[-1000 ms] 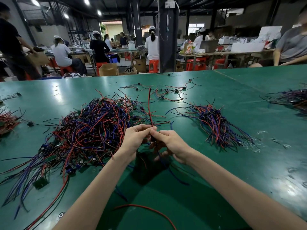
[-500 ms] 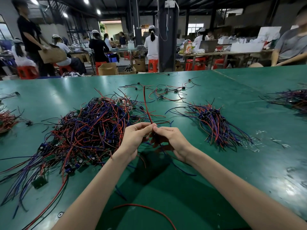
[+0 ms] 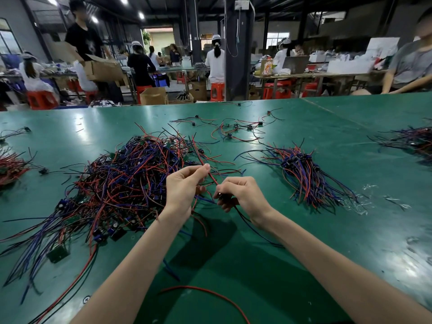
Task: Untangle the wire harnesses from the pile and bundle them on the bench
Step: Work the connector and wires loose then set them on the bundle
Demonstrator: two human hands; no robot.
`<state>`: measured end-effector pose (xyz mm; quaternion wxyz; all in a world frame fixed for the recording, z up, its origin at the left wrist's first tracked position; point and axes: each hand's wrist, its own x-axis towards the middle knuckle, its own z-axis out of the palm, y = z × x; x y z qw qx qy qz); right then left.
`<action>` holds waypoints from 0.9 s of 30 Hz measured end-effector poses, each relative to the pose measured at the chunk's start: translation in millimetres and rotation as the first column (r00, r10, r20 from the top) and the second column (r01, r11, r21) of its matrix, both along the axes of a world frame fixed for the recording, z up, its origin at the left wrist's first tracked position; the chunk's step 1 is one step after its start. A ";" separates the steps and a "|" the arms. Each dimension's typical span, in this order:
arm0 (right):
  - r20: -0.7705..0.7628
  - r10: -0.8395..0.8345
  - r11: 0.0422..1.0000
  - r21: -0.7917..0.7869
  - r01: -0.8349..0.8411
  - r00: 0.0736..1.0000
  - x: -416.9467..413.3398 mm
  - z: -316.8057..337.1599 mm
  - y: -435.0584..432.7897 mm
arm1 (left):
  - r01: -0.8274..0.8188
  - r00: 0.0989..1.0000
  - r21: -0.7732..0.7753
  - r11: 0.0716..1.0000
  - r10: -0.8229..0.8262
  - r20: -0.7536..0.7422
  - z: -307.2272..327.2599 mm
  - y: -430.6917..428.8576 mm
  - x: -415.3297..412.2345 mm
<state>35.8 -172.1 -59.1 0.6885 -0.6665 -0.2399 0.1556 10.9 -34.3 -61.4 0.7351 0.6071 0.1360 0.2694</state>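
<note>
A big tangled pile of red, blue and black wire harnesses [image 3: 121, 183] covers the left middle of the green bench [image 3: 304, 265]. A sorted bundle [image 3: 304, 174] lies to the right of my hands. My left hand [image 3: 184, 188] pinches the red wire [image 3: 198, 153] of one harness between thumb and fingers; that wire sticks up and back over the pile. My right hand [image 3: 240, 195] grips the same harness at its small black connector, and its black and blue wires trail down past my wrist. The two hands are a short gap apart above the bench.
Loose harnesses [image 3: 236, 130] lie scattered at the back middle. More wire heaps sit at the far right edge [image 3: 409, 139] and far left edge [image 3: 9, 164]. A single red wire [image 3: 210, 295] curves near the front. Scraps of clear plastic [image 3: 364, 202] lie right of the bundle. People work at tables behind.
My hands have drawn slightly apart, and the upright red wire has tilted to the left and lower over the pile. A person carrying a box has walked in at the back left.
</note>
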 end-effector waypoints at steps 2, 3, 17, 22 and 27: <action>0.003 0.014 1.000 -0.008 -0.014 1.000 -2.1 0.6 0.4 | -0.040 0.999 -0.007 0.999 0.040 -0.001 0.1 4.4 0.4; 0.006 0.018 1.000 -0.011 -0.018 1.000 -3.0 1.1 0.4 | -0.056 0.998 -0.014 0.998 0.056 -0.003 0.2 6.3 0.5; 0.099 0.030 0.997 -0.068 -0.023 0.995 -10.3 4.3 -1.7 | -0.231 0.969 -0.083 0.969 0.237 0.071 8.3 28.7 1.2; 0.114 0.030 0.997 -0.075 -0.021 0.993 -9.1 2.5 -1.5 | -0.248 0.965 -0.079 0.966 0.253 0.072 7.3 32.7 2.7; 0.102 0.033 0.997 -0.072 -0.025 0.994 -7.8 2.3 -0.6 | -0.287 0.955 -0.086 0.954 0.292 0.059 8.0 35.8 3.2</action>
